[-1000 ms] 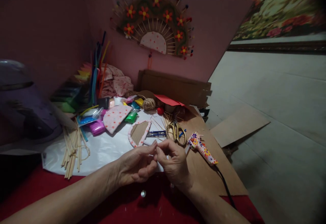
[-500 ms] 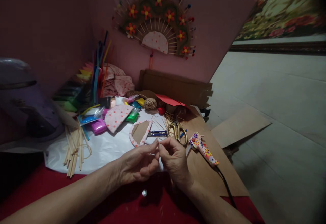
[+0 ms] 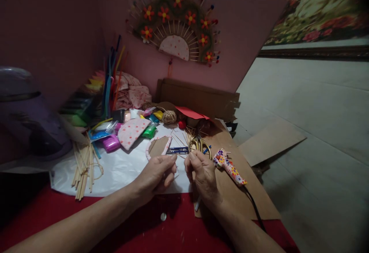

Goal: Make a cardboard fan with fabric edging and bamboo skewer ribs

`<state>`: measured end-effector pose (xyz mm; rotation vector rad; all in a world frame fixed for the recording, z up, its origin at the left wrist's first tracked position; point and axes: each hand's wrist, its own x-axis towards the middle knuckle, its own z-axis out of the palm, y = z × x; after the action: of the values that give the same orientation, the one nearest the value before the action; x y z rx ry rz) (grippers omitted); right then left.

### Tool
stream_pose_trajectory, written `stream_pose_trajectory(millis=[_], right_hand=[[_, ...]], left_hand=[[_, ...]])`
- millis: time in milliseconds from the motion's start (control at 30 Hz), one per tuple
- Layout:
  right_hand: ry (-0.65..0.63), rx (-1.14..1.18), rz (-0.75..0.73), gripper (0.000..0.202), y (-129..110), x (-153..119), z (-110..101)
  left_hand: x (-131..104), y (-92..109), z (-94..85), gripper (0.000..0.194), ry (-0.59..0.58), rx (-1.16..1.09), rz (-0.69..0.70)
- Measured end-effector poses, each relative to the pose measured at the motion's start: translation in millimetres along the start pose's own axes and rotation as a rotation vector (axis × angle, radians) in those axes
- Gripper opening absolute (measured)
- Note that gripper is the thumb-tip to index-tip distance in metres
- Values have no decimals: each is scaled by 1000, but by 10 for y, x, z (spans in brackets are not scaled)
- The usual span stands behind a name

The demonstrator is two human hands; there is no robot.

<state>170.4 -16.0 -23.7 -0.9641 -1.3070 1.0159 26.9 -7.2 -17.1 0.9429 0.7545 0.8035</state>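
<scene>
My left hand (image 3: 160, 172) is closed in a pinch over the white sheet (image 3: 115, 176), just below a half-round cardboard piece (image 3: 158, 148) edged in dotted cloth. Whatever lies between its fingers is too small to make out. A short gap away, my right hand (image 3: 201, 172) has its fingers curled and pinched in front of gold-handled scissors (image 3: 206, 151); what it holds is hidden. Blue-handled snips (image 3: 177, 150) lie beyond the gap between the hands. A dotted half-round piece (image 3: 132, 132) rests farther back.
A flower-patterned glue gun (image 3: 230, 167) with a black cord lies on brown cardboard (image 3: 230, 203) at right. Wooden sticks (image 3: 83, 168) lie at left near a purple container (image 3: 37, 126). Twine (image 3: 169, 117) and clay packets (image 3: 111, 143) sit behind. A decorated fan (image 3: 174, 30) hangs above.
My hands have moved apart from where their fingertips met. The left fingers have curled in more.
</scene>
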Motion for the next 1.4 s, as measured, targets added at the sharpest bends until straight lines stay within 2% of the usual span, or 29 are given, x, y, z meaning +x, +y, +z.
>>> stream_pose_trajectory(millis=[267,433,567,633,733,800,867,967,1067,1167,1267,1333,1400], right_hand=[[-29,-99,-41,19,66,-12,11],[-55,-140,-46,17,69,-16,7],[-45,-214,-67,20,29,-16,29],[10,-229,-71,21,24,23,8],[192,-280,-81,22,29,150,-114],[299,-447,-106,21,22,250,-233],[336,-794,-147,16,5,324,-332],[271,-1306,-70,15,-24,361,-379],[181,-1523,89,23,-55,361,-334],[123,-1537,164,25,-95,400,-300],[95,-1468,232,23,-110,483,-323],[142,-1356,232,17,-90,540,-361],[213,-1140,183,6,-61,580,-408]], left_hand=[[49,-23,-55,27,35,-79,153],[60,-56,-78,27,22,-41,171],[78,-60,-94,28,70,30,188],[92,-45,-98,29,120,79,207],[105,-15,-97,28,202,154,230],[103,-1,-90,27,240,221,253],[92,1,-80,24,252,301,287],[69,-19,-71,18,242,434,360],[52,-42,-77,13,203,565,471],[43,-46,-86,12,176,626,544],[43,-36,-95,11,180,606,559],[46,-22,-109,12,232,577,572],[49,5,-132,15,328,527,588]])
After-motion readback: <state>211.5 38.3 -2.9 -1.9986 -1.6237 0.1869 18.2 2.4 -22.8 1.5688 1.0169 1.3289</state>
